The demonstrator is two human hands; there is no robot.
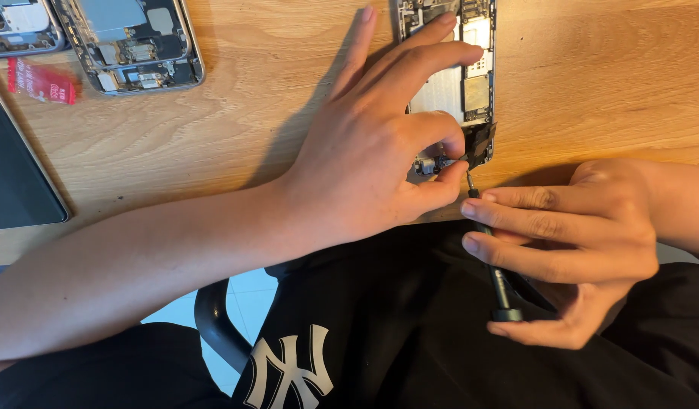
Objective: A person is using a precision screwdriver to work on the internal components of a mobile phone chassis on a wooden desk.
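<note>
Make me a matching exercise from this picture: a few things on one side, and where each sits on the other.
Things:
1. opened phone
2. screwdriver
3. red packet
4. dark tablet

Places:
A. at the table's left edge
B. in the right hand
C. under the left hand
D. far left, beside another opened phone

Pairs: 1-C, 2-B, 3-D, 4-A

Left hand (379, 151) pinching, right hand (569, 250) seemingly curled closed.
</note>
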